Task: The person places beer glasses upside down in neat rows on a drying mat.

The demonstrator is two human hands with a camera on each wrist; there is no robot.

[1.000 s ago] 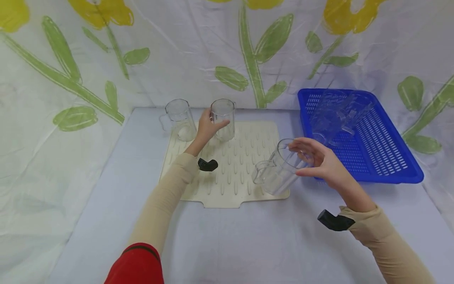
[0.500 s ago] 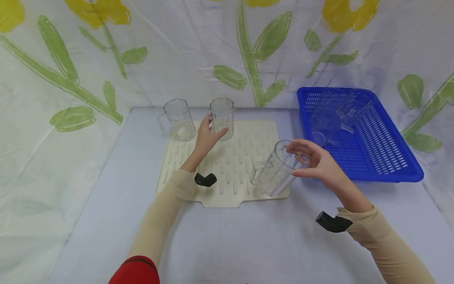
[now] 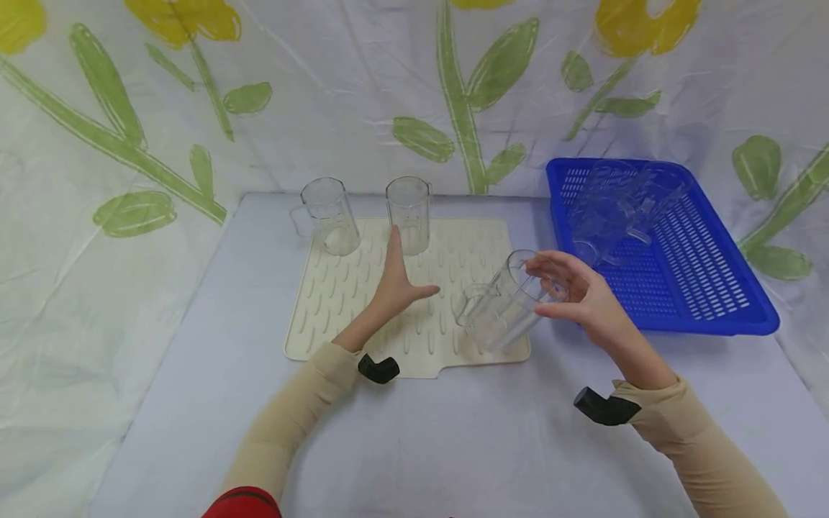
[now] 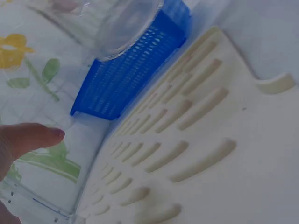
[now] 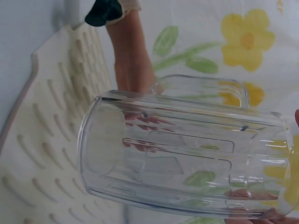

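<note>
A clear glass-like mug (image 3: 499, 316) is tilted over the front right of the cream drying mat (image 3: 350, 316), its handle to the left. My right hand (image 3: 592, 298) grips it near the rim, fingers and thumb around that end; the right wrist view shows the mug (image 5: 187, 154) from the side. My left hand (image 3: 391, 288) is over the middle of the mat with thumb and index finger spread apart, holding nothing. Its index fingertip overlaps an upright mug (image 3: 409, 208) at the back of the mat. Left of that stands another upright mug (image 3: 329, 212), handle to the left.
At the back right is a blue perforated basket (image 3: 754, 302). Several clear mugs (image 3: 609, 208) lie in its rear left part. A white sheet with painted flowers (image 3: 285, 144) hangs behind the white-covered table (image 3: 414, 446).
My left hand has let go of the upright mug at the back and drawn toward me, its thumb and index finger opening wide. My right hand still holds the tilted mug in nearly the same place.
</note>
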